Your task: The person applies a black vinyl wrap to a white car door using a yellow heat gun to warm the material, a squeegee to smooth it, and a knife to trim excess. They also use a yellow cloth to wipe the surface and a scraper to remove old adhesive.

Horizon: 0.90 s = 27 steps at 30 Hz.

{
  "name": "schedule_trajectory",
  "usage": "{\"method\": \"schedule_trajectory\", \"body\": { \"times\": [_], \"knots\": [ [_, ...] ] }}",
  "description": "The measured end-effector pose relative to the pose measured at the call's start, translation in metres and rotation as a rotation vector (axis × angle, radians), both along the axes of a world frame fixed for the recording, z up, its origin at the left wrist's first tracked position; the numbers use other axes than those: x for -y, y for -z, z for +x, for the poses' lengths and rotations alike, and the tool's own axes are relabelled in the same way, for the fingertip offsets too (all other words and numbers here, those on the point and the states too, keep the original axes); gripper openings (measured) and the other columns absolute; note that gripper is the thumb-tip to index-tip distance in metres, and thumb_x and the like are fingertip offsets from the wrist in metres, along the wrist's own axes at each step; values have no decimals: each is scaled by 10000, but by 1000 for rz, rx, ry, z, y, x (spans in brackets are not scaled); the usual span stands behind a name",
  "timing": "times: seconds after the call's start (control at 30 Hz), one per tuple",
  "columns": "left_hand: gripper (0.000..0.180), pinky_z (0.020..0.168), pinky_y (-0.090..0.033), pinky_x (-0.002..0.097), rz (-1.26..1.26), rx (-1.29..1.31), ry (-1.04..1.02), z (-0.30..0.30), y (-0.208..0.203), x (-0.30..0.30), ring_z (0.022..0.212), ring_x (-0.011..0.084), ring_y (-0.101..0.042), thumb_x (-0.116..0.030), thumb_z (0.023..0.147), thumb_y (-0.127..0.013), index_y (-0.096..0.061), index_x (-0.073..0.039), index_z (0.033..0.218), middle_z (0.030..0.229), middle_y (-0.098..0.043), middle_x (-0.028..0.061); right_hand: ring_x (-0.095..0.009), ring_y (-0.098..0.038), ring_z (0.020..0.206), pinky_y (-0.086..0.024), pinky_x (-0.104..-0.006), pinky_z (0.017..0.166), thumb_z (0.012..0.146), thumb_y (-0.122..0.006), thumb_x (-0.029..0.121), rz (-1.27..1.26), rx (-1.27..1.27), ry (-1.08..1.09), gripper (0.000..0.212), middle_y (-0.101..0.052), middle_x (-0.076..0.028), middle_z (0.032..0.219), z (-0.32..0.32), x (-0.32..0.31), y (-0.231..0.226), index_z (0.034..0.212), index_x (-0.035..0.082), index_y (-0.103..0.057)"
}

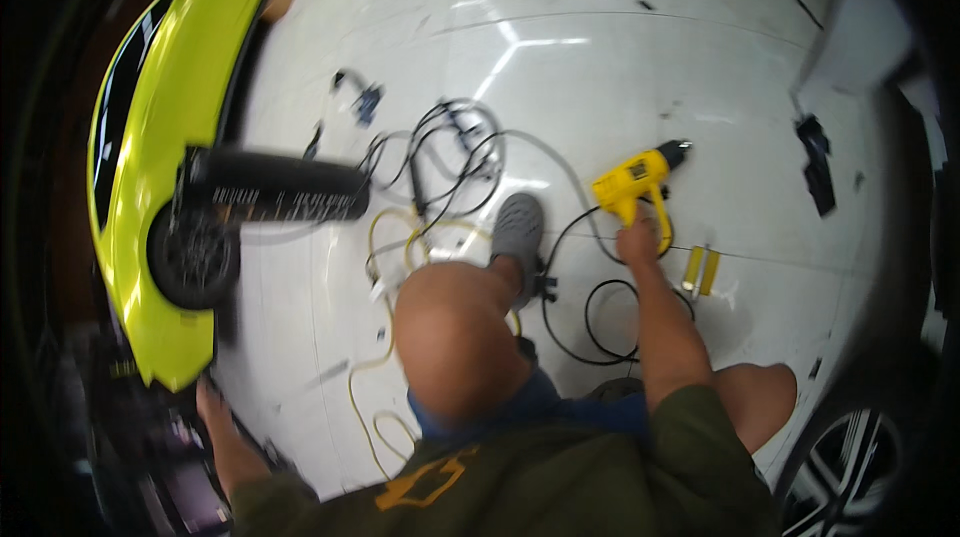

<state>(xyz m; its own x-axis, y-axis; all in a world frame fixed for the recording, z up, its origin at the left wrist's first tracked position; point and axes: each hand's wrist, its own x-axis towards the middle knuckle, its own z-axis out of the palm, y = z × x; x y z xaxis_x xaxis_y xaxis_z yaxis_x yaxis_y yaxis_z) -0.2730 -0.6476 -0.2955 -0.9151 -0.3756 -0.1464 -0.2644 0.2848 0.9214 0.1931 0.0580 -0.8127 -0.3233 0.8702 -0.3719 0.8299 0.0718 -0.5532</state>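
Observation:
My right hand (636, 239) is wrapped round the handle of a yellow heat gun (628, 180). The gun is low over the floor, its dark nozzle angled up and to the right. A black cord runs from its handle into loops beside my foot. Far to the left, my left hand (208, 403) reaches to the lower edge of a bright yellow-green car (180, 107). Its fingers are blurred and partly lost against the dark, so their grip does not show. A yellow, flat-sided tool (701, 271) with a pale middle lies on the floor next to my right forearm.
A long black box (275, 185) juts out beside the car's wheel (190, 255). Tangled black cable (465, 162) and a yellow cord (352, 387) lie around my grey shoe (517, 237). Another wheel (845, 467) stands at the lower right; a black strip-like piece (817, 165) lies farther up.

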Motion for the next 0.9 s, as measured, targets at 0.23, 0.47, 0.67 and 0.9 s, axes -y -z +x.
{"method": "schedule_trajectory", "body": {
  "times": [0.23, 0.47, 0.67, 0.9],
  "knots": [
    [362, 850, -487, 376, -1264, -55, 1008, -9, 191, -224, 955, 286, -657, -312, 858, -609, -688, -1, 1024, 961, -700, 174, -339, -630, 751, -516, -427, 694, 912, -513, 230, 191, -249, 119, 430, -616, -206, 928, 44, -24, -81, 1278, 12, -457],
    [392, 841, -496, 328, -692, -369, 1331, 65, 158, -522, 944, 250, -661, -298, 937, -565, -624, 28, 1147, 1047, -681, 184, -154, -565, 572, -484, -292, 507, 952, -534, 275, -243, -966, 496, 280, -581, -82, 802, 147, -47, -243, 1132, 64, -496],
    [385, 884, -470, 312, -199, -347, 1750, 210, 129, -679, 978, 187, -614, -255, 962, -552, -572, 40, 1209, 1113, -643, 125, -164, -577, 591, -489, -298, 586, 846, -611, 137, -230, -1392, 324, 389, -590, -94, 800, 229, 19, -347, 1190, 21, -470],
    [448, 912, -452, 315, -146, -417, 1987, 311, 81, -744, 1019, 194, -603, -318, 954, -545, -562, 41, 1221, 1133, -638, 129, -198, -581, 557, -489, -309, 551, 817, -616, 143, -173, -1472, 407, 422, -580, -123, 775, 281, 67, -397, 1186, -2, -469]
  ]
}}
